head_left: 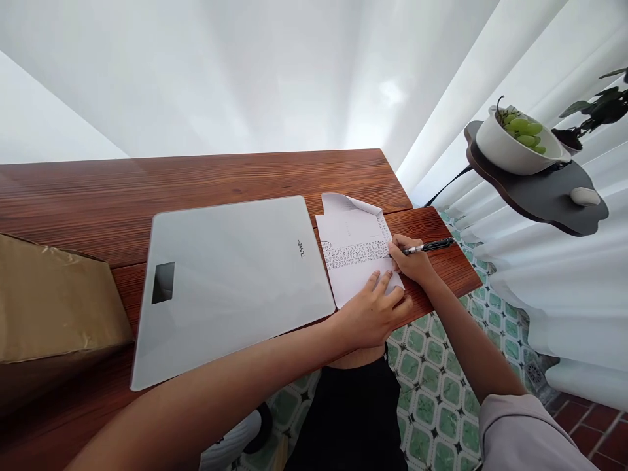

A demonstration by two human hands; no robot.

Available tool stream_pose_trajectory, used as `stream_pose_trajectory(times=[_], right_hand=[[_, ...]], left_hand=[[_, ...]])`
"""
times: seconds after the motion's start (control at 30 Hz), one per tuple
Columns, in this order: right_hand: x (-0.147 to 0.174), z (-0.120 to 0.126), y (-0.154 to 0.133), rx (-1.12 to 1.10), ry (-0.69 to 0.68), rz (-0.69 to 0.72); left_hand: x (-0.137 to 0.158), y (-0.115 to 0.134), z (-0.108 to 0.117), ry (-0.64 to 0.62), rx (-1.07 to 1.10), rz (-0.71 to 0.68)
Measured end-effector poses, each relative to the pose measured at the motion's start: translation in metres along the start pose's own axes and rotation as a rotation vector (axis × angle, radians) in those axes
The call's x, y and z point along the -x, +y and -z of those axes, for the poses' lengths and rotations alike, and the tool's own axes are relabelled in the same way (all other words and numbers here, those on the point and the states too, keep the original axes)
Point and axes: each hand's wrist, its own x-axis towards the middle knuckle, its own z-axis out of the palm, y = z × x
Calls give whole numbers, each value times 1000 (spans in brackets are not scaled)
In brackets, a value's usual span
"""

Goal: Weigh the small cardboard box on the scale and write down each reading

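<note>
A sheet of white paper (350,226) with rows of small handwritten characters lies near the right end of the wooden table. Its far right corner curls up. My right hand (411,260) grips a black-and-clear pen (434,245), its fingers closed around the barrel and the tip at the end of a written row. Across the paper's near edge rests my left hand (377,309), palm down with fingers spread, pressing on the sheet. A large white board (235,281) with a small dark rectangle and a printed logo sits flat just left of the paper.
A cardboard box (59,301) stands at the table's left. The wooden table (220,173) ends at the right above green tiled floor (424,347). Off to the right, a dark wavy-edged stand (534,190) carries a white bowl (515,147) of green grapes and a small white object. White curtains hang behind.
</note>
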Motion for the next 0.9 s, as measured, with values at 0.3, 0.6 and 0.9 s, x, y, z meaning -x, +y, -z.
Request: stream_pose_trajectory(times=[0.3, 0.6, 0.9], right_hand=[[0, -1, -5, 16, 26, 1], [0, 1, -4, 39, 22, 1], [1, -1, -1, 6, 45, -21]], left_hand=[[-1, 0, 1, -32, 28, 14], [-1, 1, 1, -26, 36, 14], [-2, 0, 3, -59, 24, 10]])
